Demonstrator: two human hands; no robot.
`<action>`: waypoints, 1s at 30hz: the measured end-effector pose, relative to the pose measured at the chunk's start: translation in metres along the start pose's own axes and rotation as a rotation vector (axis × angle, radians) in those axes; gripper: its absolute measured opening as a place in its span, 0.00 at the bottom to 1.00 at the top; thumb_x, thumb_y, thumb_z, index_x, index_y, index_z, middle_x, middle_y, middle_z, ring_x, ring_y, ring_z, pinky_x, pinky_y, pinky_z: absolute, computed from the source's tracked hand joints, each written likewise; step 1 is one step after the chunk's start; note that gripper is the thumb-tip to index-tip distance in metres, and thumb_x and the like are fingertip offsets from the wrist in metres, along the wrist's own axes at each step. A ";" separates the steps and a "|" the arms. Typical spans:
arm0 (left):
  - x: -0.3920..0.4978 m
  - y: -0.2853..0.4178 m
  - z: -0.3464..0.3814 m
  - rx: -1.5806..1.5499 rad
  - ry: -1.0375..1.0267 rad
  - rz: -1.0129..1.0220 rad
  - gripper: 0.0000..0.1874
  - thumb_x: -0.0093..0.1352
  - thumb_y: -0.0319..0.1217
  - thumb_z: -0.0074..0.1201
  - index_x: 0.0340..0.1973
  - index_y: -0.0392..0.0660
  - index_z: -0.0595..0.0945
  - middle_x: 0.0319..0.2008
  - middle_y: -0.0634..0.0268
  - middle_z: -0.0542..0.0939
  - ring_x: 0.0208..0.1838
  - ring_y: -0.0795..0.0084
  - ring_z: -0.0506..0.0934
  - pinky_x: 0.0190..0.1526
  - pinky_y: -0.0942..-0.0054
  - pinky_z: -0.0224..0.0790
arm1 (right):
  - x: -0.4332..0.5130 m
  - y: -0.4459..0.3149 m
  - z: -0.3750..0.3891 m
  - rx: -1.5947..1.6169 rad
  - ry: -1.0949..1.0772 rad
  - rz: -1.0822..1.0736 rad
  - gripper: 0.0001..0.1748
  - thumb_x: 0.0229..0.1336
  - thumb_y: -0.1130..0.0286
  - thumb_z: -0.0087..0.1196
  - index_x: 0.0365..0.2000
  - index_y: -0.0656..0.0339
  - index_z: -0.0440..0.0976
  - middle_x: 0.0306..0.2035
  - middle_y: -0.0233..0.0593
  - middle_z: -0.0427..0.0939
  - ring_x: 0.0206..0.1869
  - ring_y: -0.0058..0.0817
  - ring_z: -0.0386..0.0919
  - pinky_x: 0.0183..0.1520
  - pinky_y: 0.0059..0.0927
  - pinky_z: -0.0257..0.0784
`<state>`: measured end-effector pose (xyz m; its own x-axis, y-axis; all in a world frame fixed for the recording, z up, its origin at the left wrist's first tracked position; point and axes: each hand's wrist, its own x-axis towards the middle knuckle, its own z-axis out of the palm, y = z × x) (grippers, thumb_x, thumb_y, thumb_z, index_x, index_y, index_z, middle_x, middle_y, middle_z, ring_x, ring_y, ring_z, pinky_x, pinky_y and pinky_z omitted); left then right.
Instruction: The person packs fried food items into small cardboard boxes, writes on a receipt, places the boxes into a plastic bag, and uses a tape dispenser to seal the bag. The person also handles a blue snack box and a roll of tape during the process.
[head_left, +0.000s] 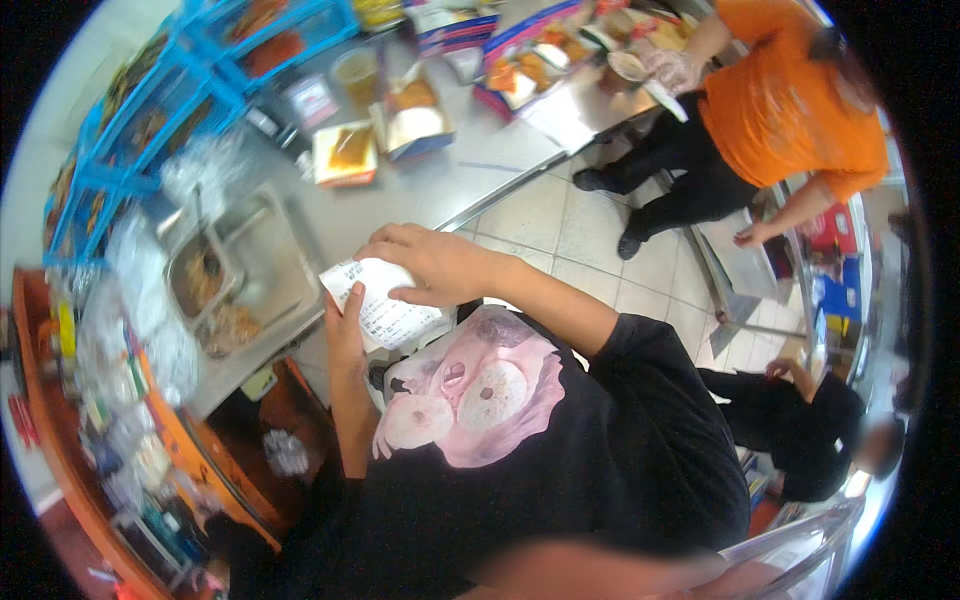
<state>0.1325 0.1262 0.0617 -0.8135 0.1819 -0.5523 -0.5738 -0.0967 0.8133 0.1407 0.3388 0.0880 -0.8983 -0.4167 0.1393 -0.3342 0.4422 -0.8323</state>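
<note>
Both my hands hold a white printed paper slip (397, 319) in front of my chest, near the front edge of the steel counter. It looks like a receipt and bears lines of small writing. My left hand (346, 322) grips its left side, the thumb lying over the printed face. Across the upper right part bends my right hand (427, 262), its thumb on the paper and its fingers over the top edge. Something white shows behind the slip's lower right; I cannot tell whether it is more paper or a bag.
A steel counter (487, 142) carries an open food box (345, 154), a taller box (416, 112) and a plastic cup (358, 75). Left are a sink (277, 255) and blue crates (161, 112). A person in orange (780, 112) works at right; another person in black (810, 435) stands below.
</note>
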 end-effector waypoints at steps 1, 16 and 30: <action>0.014 -0.005 0.021 -0.043 0.001 -0.065 0.25 0.72 0.31 0.55 0.62 0.41 0.66 0.53 0.59 0.76 0.55 0.71 0.75 0.54 0.70 0.70 | -0.008 0.015 -0.017 0.026 -0.039 0.063 0.31 0.53 0.65 0.62 0.57 0.59 0.65 0.55 0.52 0.67 0.57 0.53 0.69 0.59 0.45 0.68; 0.144 -0.012 0.169 0.273 -0.676 0.088 0.29 0.73 0.35 0.54 0.64 0.46 0.59 0.56 0.54 0.69 0.60 0.68 0.67 0.60 0.67 0.62 | -0.074 0.104 -0.113 0.248 0.393 0.592 0.23 0.55 0.66 0.67 0.49 0.63 0.74 0.43 0.37 0.81 0.46 0.24 0.77 0.49 0.29 0.72; 0.148 0.047 0.172 0.470 -0.831 0.055 0.36 0.74 0.40 0.51 0.70 0.37 0.55 0.67 0.48 0.65 0.64 0.59 0.71 0.63 0.63 0.64 | -0.076 0.130 -0.112 0.476 1.094 0.813 0.24 0.58 0.70 0.64 0.52 0.66 0.68 0.46 0.37 0.78 0.46 0.23 0.75 0.49 0.24 0.70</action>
<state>0.0014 0.3166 0.0494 -0.4068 0.8431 -0.3517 -0.2936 0.2439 0.9243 0.1340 0.5173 0.0295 -0.6270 0.7191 -0.2995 0.2957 -0.1359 -0.9455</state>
